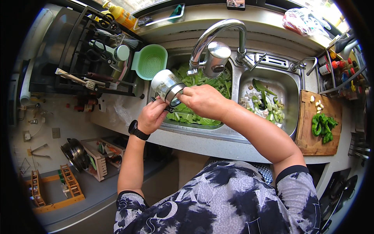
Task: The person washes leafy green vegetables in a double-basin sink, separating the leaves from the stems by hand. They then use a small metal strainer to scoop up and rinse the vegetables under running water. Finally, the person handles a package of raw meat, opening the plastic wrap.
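Observation:
A clear glass pot (pixel 164 83) with a metal collar is tilted over the left edge of the left sink basin, its mouth towards me. My left hand (pixel 152 115), with a black watch on the wrist, grips it low by a dark part that looks like a handle. The fingers of my right hand (pixel 206 101) are at the metal collar; whether they pinch something inside the mouth is hidden. Below and behind, cut leafy greens (pixel 201 118) fill the left basin. A chrome faucet (pixel 217 26) with a round filter unit (pixel 216 58) arches above them.
Vegetable scraps (pixel 270 108) lie in the right basin (pixel 292 87). A wooden cutting board (pixel 318 147) bears garlic cloves (pixel 319 106) and green peppers (pixel 323 125). Left of the sink stand a green colander (pixel 150 61) and a black utensil rack (pixel 73 49). Spice bottles (pixel 340 67) fill a rack at right.

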A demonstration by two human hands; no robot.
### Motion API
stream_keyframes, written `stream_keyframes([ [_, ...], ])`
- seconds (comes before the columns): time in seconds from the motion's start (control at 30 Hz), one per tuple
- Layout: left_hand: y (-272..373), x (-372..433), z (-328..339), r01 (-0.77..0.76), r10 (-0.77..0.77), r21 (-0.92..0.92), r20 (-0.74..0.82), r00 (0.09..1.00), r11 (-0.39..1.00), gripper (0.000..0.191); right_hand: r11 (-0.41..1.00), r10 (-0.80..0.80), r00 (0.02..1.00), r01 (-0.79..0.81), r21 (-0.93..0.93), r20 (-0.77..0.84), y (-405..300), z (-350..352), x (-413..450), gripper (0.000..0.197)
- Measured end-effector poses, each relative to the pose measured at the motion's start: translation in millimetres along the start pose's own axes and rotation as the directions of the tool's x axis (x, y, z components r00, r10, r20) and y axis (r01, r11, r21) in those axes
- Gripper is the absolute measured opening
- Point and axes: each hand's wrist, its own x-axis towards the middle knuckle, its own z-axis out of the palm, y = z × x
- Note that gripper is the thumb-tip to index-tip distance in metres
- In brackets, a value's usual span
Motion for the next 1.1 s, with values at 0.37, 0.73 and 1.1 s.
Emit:
stream_keyframes([
  [0.37,-20,-10,16,0.034,-0.036,0.145,0.014,0.999,0.989,0.020,0.998,0.059,0.997,-0.061,0.032,0.047,4,-3,-17,0.022],
  [0.73,-21,-11,19,0.059,-0.059,0.149,-0.009,0.998,0.987,0.018,0.994,0.105,0.993,-0.107,0.021,0.060,11,10,-19,0.023],
  [1.1,-28,-13,33,0.112,-0.114,0.244,-0.004,0.993,0.963,0.016,0.991,0.132,0.991,-0.132,-0.022,0.036,10,26,-29,0.012],
])
